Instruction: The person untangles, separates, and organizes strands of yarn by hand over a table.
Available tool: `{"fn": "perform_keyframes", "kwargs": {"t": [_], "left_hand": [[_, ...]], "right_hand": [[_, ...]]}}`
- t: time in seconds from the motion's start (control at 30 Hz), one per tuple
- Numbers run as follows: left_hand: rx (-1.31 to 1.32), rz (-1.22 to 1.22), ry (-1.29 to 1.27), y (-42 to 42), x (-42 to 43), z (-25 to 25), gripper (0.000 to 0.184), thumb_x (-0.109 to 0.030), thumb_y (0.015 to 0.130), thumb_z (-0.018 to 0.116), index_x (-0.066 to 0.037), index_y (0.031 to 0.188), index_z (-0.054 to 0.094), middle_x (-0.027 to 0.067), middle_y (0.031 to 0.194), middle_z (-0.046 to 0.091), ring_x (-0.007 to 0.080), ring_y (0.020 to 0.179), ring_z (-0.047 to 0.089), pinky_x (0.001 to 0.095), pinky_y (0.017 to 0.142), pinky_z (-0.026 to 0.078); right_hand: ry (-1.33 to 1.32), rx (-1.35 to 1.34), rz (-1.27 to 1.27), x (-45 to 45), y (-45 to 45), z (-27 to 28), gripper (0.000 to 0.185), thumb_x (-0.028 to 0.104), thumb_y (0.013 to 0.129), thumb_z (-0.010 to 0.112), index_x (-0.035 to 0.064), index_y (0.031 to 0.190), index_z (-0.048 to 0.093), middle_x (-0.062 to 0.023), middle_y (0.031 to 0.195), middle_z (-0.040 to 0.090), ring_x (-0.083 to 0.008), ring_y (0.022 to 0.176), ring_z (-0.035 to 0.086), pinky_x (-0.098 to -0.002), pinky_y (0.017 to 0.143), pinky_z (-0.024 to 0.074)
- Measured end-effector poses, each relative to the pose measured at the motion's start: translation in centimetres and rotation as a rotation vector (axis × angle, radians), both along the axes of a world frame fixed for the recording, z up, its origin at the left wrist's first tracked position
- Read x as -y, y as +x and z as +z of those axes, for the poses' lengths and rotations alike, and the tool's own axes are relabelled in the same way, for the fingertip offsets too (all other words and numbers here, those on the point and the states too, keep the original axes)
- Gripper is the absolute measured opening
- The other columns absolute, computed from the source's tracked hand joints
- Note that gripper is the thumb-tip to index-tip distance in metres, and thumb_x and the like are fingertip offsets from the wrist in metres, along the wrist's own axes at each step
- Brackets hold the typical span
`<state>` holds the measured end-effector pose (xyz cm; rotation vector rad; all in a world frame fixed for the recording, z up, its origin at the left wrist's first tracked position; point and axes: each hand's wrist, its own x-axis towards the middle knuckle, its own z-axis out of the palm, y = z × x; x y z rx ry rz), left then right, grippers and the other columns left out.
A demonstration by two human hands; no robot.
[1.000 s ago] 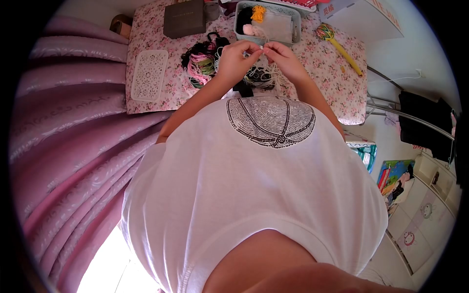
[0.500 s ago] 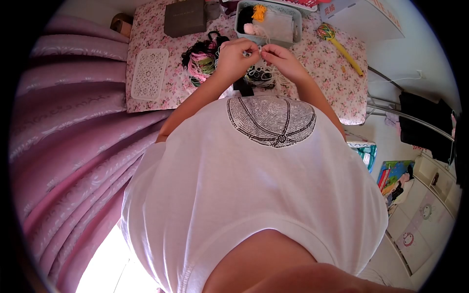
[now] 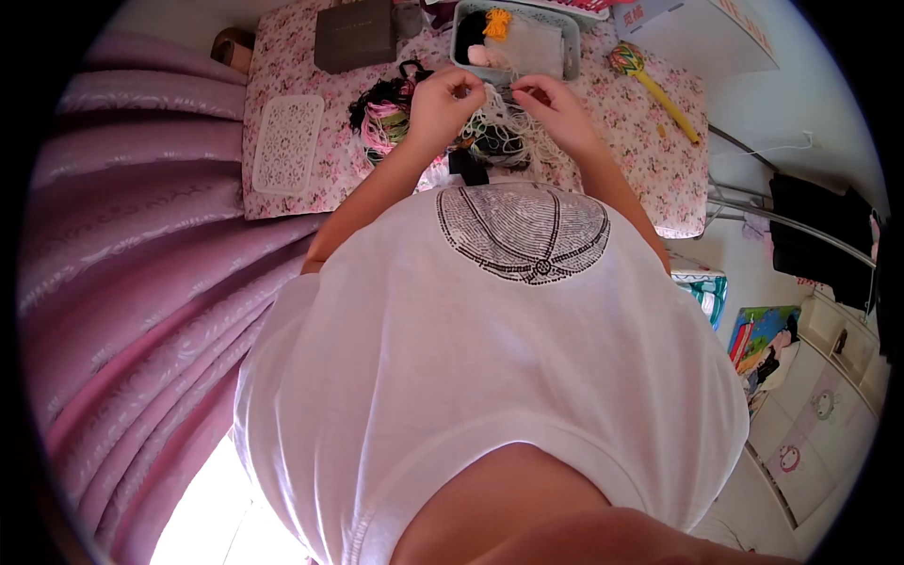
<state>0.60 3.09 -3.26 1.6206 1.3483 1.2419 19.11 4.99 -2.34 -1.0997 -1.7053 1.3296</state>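
Note:
Over the table's middle, my left hand [image 3: 444, 111] pinches white cord [image 3: 502, 113] between thumb and fingers. My right hand [image 3: 559, 111] is a short way to the right, its thumb and forefinger also pinched on the cord. The fine strand running between the fingertips is hard to make out. Loose white cord hangs and lies tangled between and below the hands, over a dark bundle [image 3: 499, 149]. Just left of my left wrist is a heap of pink, green and black cords [image 3: 381, 121].
Behind the hands stands a grey-blue basket [image 3: 576, 56] holding black, orange and pale bundles. A dark box [image 3: 355, 40] and a white lacy tray [image 3: 288, 143] are at the left. At the right lie a yellow stick with a colourful ball [image 3: 664, 99] and a white box [image 3: 697, 36].
My hands have moved apart, the left one leftward and the right one slightly rightward. More of the white cord tangle shows between them.

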Motion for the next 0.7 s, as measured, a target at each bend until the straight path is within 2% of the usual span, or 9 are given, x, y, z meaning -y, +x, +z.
{"fn": "perform_keyframes", "kwargs": {"t": [0.27,0.47,0.5,0.57,0.7], "left_hand": [[-0.053,-0.077,0.061,0.7,0.4,0.8,0.006,-0.004,0.066,0.058,0.000,0.071,0.055,0.0025,0.067,0.050,0.0102,0.060,0.047,0.0223,0.055,0.038],[-0.004,-0.054,0.033,1.1,0.6,0.7,0.007,-0.004,0.065,0.058,-0.001,0.070,0.054,0.0031,0.065,0.050,0.0109,0.061,0.047,0.0227,0.056,0.037],[-0.007,-0.048,0.037,1.2,0.6,0.9,0.007,-0.004,0.064,0.058,-0.001,0.070,0.054,0.0034,0.065,0.050,0.0111,0.061,0.048,0.0228,0.056,0.037],[-0.193,-0.077,0.109,0.8,0.6,1.1,0.009,-0.006,0.063,0.059,-0.002,0.070,0.055,0.0042,0.065,0.051,0.0134,0.060,0.049,0.0233,0.057,0.038],[-0.438,-0.105,0.355,0.6,0.6,1.7,0.012,-0.008,0.060,0.060,-0.004,0.069,0.055,0.0052,0.066,0.054,0.0186,0.057,0.052,0.0250,0.057,0.040]], "right_hand": [[0.060,0.058,0.000,0.3,-1.2,-0.1,0.012,0.011,0.076,0.059,0.0010,0.082,0.058,-0.0010,0.074,0.055,-0.0074,0.062,0.048,-0.0217,0.056,0.0405],[-0.177,-0.305,0.026,0.4,-1.5,-0.5,0.008,0.008,0.076,0.058,0.0010,0.080,0.056,0.0011,0.074,0.054,-0.0053,0.063,0.048,-0.0210,0.057,0.0397],[-0.173,-0.250,0.046,0.3,-1.5,-0.5,0.008,0.008,0.075,0.058,0.0015,0.080,0.056,0.0009,0.074,0.053,-0.0055,0.063,0.048,-0.0211,0.056,0.0397],[-0.166,-0.139,0.080,0.1,-1.1,-0.5,0.008,0.008,0.074,0.058,0.0025,0.080,0.055,0.0006,0.073,0.052,-0.0059,0.063,0.048,-0.0213,0.055,0.0396],[0.172,0.208,0.130,0.7,-1.2,1.4,0.011,0.009,0.071,0.059,0.0055,0.080,0.055,-0.0035,0.073,0.053,-0.0121,0.061,0.052,-0.0253,0.055,0.0418]]}}
